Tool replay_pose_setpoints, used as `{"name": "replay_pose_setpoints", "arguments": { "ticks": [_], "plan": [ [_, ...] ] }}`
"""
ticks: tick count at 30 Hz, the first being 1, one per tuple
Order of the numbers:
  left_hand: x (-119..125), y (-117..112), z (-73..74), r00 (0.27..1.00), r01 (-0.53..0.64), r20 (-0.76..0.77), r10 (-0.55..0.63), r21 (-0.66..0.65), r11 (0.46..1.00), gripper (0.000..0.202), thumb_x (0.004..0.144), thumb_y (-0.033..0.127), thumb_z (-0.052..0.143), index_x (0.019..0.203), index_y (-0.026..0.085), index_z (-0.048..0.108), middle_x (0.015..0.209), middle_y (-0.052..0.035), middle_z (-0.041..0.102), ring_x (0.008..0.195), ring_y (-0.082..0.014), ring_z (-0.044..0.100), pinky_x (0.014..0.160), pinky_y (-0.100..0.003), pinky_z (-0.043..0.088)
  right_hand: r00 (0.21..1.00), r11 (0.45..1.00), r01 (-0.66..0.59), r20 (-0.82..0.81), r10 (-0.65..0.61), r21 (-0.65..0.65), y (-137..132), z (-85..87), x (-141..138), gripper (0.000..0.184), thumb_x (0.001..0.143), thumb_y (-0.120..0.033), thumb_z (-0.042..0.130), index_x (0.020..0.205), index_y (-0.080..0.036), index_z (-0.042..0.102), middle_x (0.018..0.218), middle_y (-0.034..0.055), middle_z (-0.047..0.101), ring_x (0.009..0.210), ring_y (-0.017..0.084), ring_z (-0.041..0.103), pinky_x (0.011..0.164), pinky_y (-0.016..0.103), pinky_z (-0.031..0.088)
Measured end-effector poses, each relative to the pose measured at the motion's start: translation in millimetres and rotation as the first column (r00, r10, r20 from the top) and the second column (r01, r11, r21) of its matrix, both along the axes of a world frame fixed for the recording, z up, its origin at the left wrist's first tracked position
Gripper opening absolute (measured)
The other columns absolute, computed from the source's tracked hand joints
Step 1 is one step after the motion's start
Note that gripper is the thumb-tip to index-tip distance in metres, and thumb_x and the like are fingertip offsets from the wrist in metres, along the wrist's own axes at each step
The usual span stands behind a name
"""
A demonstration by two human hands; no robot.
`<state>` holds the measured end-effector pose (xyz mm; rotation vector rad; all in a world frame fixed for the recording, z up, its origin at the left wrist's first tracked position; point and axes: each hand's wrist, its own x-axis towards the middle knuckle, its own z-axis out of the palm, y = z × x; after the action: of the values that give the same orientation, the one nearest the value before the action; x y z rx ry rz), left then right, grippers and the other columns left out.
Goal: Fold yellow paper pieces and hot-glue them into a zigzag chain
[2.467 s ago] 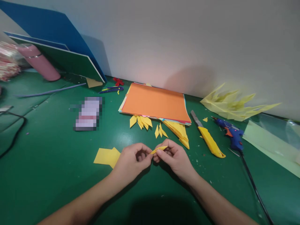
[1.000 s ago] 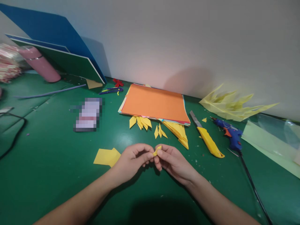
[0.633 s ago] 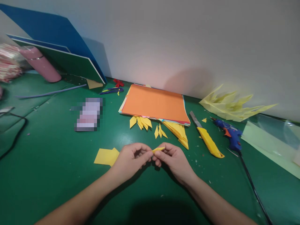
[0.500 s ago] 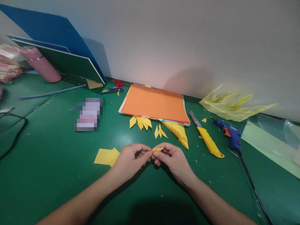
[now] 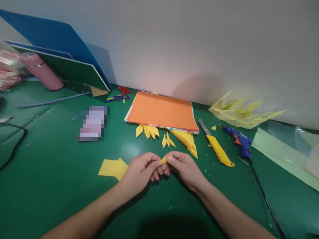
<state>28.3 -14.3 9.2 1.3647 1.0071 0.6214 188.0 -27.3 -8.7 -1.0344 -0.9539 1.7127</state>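
Between my two hands is a small folded piece of yellow paper (image 5: 163,161), mostly covered by fingers. My left hand (image 5: 142,171) pinches its left end between thumb and forefinger. The right end is pinched by my right hand (image 5: 183,167). Beside my left wrist lie yellow paper squares (image 5: 109,167), overlapping. Beyond my hands are several folded yellow paper pieces (image 5: 148,131), a few small pointed ones (image 5: 167,140) and a fanned stack of yellow paper triangles (image 5: 186,139).
A stack of coloured paper (image 5: 161,111), orange on top, lies against the wall. A yellow utility knife (image 5: 219,151) with blade out and a corded blue glue gun (image 5: 240,141) lie right. A pale yellow folded-paper form (image 5: 244,111) stands behind. Left are a pink bottle (image 5: 43,71) and leaning boards (image 5: 62,63).
My right thumb and fingers have shifted over the yellow paper, covering its pointed right tip. The fingers of both hands have moved closer together. The camera view has shifted slightly.
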Motion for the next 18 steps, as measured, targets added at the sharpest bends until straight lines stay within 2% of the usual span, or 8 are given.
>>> {"name": "replay_pose_setpoints", "arguments": {
  "ticks": [3,6,10,12,15,18],
  "plan": [
    [-0.3,2.6,-1.3,0.997,-0.04,0.058,0.049,-0.149,0.988,0.016,0.082,0.026,0.05,0.07,0.016,0.053,0.057,0.0027,0.059,0.044,-0.0065,0.051,0.043,-0.017,0.039,1.0,0.999,0.001,-0.022,0.0,0.032,0.9,-3.0,1.6,0.037,0.075,-0.053,0.067,0.068,-0.016,0.065,0.056,-0.0004,0.064,0.051,0.009,0.057,0.055,0.023,0.048],
    [-1.1,4.0,-2.4,0.994,-0.051,0.082,0.069,-0.211,0.976,0.018,0.078,0.031,0.056,0.072,0.015,0.052,0.055,0.003,0.059,0.042,-0.0058,0.05,0.041,-0.017,0.038,1.0,0.997,0.027,-0.017,-0.026,0.067,1.2,-6.5,2.2,0.038,0.071,-0.055,0.07,0.072,-0.017,0.066,0.058,-0.0003,0.065,0.052,0.01,0.059,0.056,0.023,0.049],
    [-1.3,3.4,-3.4,0.991,-0.05,0.108,0.076,-0.228,0.972,0.025,0.073,0.038,0.062,0.072,0.015,0.052,0.053,0.0031,0.059,0.04,-0.0062,0.05,0.04,-0.017,0.037,0.999,0.994,0.034,-0.014,-0.032,0.108,2.4,-8.8,2.1,0.045,0.06,-0.057,0.076,0.076,-0.017,0.068,0.061,0.0,0.067,0.055,0.011,0.061,0.055,0.024,0.05],
    [-1.1,2.4,-3.3,0.991,-0.039,0.118,0.066,-0.22,0.975,0.026,0.073,0.039,0.063,0.073,0.015,0.052,0.053,0.0031,0.059,0.04,-0.0065,0.05,0.04,-0.018,0.037,0.999,0.993,0.043,0.007,-0.044,0.108,2.9,-8.5,1.6,0.042,0.057,-0.054,0.079,0.074,-0.017,0.067,0.059,-0.0006,0.067,0.053,0.011,0.061,0.054,0.023,0.05],
    [-0.7,1.6,-2.8,0.993,-0.001,0.112,0.023,-0.188,0.982,0.024,0.075,0.038,0.061,0.072,0.015,0.054,0.054,0.0025,0.058,0.042,-0.0066,0.05,0.041,-0.018,0.037,0.997,0.996,0.046,0.055,-0.05,0.075,3.1,-7.2,1.0,0.032,0.062,-0.044,0.08,0.064,-0.017,0.063,0.055,-0.0017,0.066,0.049,0.009,0.059,0.053,0.022,0.049],
    [-0.5,2.2,-2.9,0.995,0.024,0.099,-0.009,-0.158,0.987,0.023,0.078,0.037,0.058,0.07,0.015,0.054,0.054,0.0025,0.057,0.043,-0.0071,0.05,0.042,-0.019,0.037,0.999,0.998,0.015,0.046,-0.018,0.064,3.1,-6.9,1.9,0.033,0.068,-0.045,0.076,0.061,-0.016,0.062,0.055,-0.0009,0.066,0.049,0.009,0.058,0.053,0.022,0.049]
  ]
}}
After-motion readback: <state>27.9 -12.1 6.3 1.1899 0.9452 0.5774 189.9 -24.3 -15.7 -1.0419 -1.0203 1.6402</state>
